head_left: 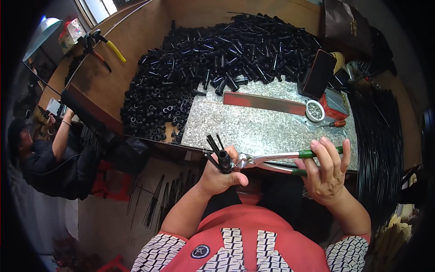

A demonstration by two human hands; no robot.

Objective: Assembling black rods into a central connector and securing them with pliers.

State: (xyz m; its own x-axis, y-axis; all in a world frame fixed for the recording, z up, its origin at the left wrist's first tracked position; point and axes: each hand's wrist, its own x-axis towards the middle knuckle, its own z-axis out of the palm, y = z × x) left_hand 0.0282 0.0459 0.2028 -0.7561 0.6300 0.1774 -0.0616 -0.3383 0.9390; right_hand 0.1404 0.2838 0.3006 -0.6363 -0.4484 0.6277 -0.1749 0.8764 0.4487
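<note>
My left hand [221, 177] is closed around a black tubular part [224, 158] with several thin black rods [213, 144] sticking up beside it. Its thumb points to the right. In my right hand [326, 172] are long silver pliers [272, 157] with green grips, the fingers wrapped over the upper handle. The pliers' head meets the right side of the black part, close to my left fingertips. How the jaws sit on the part is too small to tell. Both hands are over the front edge of the speckled stone slab [263, 131].
Behind the slab lies a large heap of black tubular parts [226, 50]. A red flat bar [265, 103], a small white bowl [314, 110], a screwdriver [334, 123] and a propped phone [319, 75] are on the slab. Black rods [376, 140] lie right. A co-worker [50, 154] sits left.
</note>
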